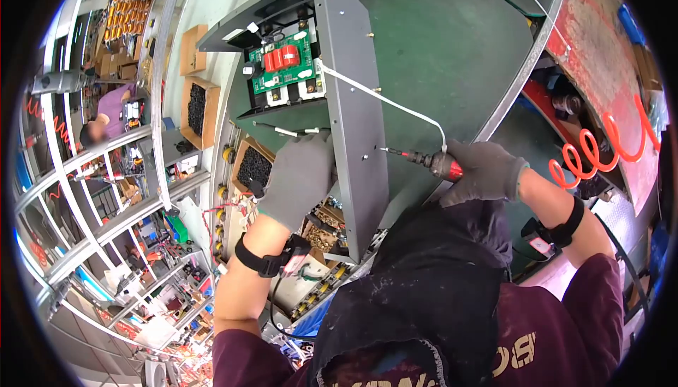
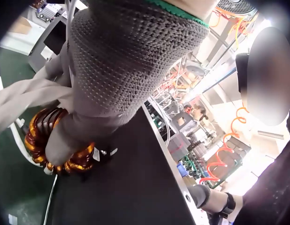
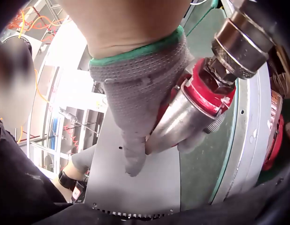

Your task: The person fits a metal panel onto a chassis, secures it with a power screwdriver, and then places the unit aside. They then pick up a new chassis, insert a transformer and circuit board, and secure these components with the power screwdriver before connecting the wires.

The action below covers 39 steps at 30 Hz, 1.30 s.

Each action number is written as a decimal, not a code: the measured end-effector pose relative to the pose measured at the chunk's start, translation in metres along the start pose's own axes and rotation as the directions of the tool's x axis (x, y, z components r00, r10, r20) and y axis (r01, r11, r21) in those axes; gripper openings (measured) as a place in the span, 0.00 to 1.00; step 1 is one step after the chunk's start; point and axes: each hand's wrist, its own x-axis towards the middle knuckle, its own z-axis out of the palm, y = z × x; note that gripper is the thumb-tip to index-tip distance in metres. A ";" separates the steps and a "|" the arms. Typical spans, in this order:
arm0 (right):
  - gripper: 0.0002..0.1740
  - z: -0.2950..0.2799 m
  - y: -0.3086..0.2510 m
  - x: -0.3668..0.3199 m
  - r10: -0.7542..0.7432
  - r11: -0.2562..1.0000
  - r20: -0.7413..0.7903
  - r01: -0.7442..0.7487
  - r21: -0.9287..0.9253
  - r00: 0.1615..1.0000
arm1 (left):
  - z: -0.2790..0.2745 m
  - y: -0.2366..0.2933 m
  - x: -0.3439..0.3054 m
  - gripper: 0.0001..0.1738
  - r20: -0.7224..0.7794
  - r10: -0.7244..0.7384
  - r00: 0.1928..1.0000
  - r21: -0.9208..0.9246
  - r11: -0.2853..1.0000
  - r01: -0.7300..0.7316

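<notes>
A grey metal housing [image 1: 357,111] stands on edge on the green bench, a green circuit board [image 1: 282,62] with red parts inside it. On the housing's inner side my gloved left hand [image 1: 300,179] grips a copper-wound ring coil [image 2: 81,159], its fingers curled over the windings in the left wrist view. The coil lies against the dark panel [image 2: 131,173]. In my gloved right hand [image 1: 487,171] is a red and silver power screwdriver [image 1: 446,166], also seen in the right wrist view [image 3: 182,115]. Its bit points at the panel's outer face, near a small hole; contact cannot be told.
A white cable [image 1: 395,104] hangs between the housing and the screwdriver. Boxes of black parts [image 1: 198,115] and small brass-coloured parts [image 1: 321,235] stand to the left. A red coiled hose [image 1: 593,164] is at the right. Another person [image 1: 113,111] is at the far left.
</notes>
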 end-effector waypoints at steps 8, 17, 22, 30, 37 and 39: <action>0.45 -0.007 0.001 0.013 -0.037 0.999 0.059 0.038 -0.017 0.998 | 0.020 -0.003 -0.007 0.22 -0.231 0.077 0.970 0.026 0.997 -0.072; 0.45 -0.017 0.000 0.022 -0.086 0.988 0.095 0.097 -0.120 0.992 | 0.028 -0.001 -0.009 0.24 -0.272 0.022 0.962 -0.082 0.996 -0.046; 0.30 -0.020 -0.009 0.027 -0.136 0.921 0.007 0.129 -0.367 0.991 | 0.027 -0.002 -0.009 0.25 -0.269 0.049 0.962 -0.084 0.994 -0.074; 0.24 -0.016 -0.012 0.029 -0.183 0.882 -0.051 0.141 -0.449 0.982 | 0.026 -0.002 -0.008 0.26 -0.226 0.034 0.974 -0.068 0.996 -0.050; 0.21 -0.005 -0.009 0.034 -0.205 0.819 -0.133 0.096 -0.566 0.970 | 0.025 0.000 -0.008 0.28 -0.253 0.060 0.966 -0.015 0.998 -0.066; 0.21 0.001 -0.001 0.037 -0.286 0.812 -0.184 0.136 -0.567 0.940 | 0.020 0.002 -0.009 0.28 -0.212 0.029 0.977 -0.009 0.999 -0.032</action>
